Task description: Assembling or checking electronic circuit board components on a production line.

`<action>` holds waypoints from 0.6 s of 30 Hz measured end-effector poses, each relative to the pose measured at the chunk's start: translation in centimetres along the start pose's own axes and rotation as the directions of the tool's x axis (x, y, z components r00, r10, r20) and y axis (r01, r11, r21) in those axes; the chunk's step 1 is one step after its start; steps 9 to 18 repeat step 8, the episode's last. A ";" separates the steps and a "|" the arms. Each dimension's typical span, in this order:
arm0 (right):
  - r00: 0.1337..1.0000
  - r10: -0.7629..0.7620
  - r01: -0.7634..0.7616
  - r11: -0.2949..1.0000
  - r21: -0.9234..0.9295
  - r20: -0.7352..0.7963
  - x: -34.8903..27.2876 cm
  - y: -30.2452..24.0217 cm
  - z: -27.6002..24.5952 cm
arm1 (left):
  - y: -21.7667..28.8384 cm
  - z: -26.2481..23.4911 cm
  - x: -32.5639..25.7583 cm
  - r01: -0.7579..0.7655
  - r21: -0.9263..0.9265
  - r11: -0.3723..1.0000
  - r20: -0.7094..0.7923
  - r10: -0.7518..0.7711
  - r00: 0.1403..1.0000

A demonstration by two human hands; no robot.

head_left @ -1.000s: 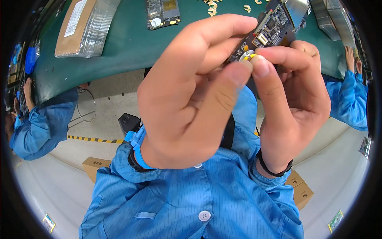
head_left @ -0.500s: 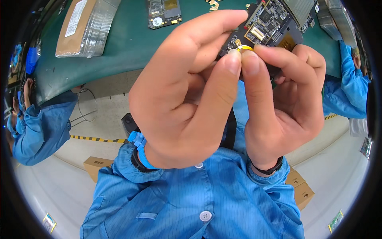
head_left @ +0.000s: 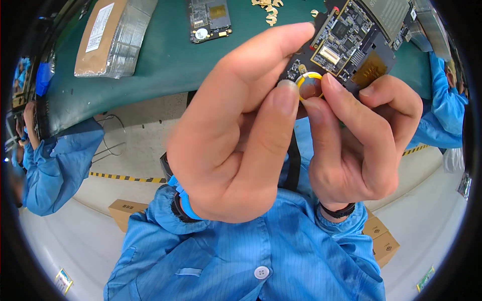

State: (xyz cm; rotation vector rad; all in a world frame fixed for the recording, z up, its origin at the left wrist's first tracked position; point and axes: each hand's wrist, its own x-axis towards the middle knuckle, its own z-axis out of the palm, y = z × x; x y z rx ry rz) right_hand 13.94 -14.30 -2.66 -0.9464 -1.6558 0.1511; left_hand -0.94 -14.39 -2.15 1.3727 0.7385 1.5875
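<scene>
A black circuit board [head_left: 351, 42] with chips, a pale connector and a copper-coloured patch is held up over the near table edge. My left hand [head_left: 236, 135] is closed around its left side, thumb beside a yellow ring [head_left: 310, 75] that lines a round notch in the board's near edge. On the right, my right hand [head_left: 356, 140] grips the near edge; its index fingertip and thumb sit just right of the ring. The other right fingers curl near the copper-coloured patch. The board's underside and some fingertips are hidden.
On the green table [head_left: 155, 60] lie another circuit board [head_left: 210, 20], small gold-coloured pieces [head_left: 271, 10] and a stack of clear trays with a brown cover [head_left: 113, 37]. More clear trays [head_left: 429, 25] stand right. People in blue [head_left: 60, 160] work at both sides. Cartons [head_left: 125, 213] lie below.
My right thumb has shifted down and right off the ring, baring the round notch. The thumbs have parted, and my right index finger now rests at the ring's right edge.
</scene>
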 end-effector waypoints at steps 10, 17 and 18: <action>1.000 0.008 -0.008 1.000 0.016 0.022 -0.3 0.2 -0.3 | 0.4 0.5 -0.2 -0.017 0.134 0.991 0.030 0.013 0.999; 1.000 0.008 -0.008 1.000 0.016 0.022 -0.3 0.2 -0.3 | 0.4 0.5 -0.2 -0.017 0.134 0.991 0.030 0.013 0.999; 1.000 0.008 -0.008 1.000 0.016 0.022 -0.3 0.2 -0.3 | 0.4 0.5 -0.2 -0.017 0.134 0.991 0.030 0.013 0.999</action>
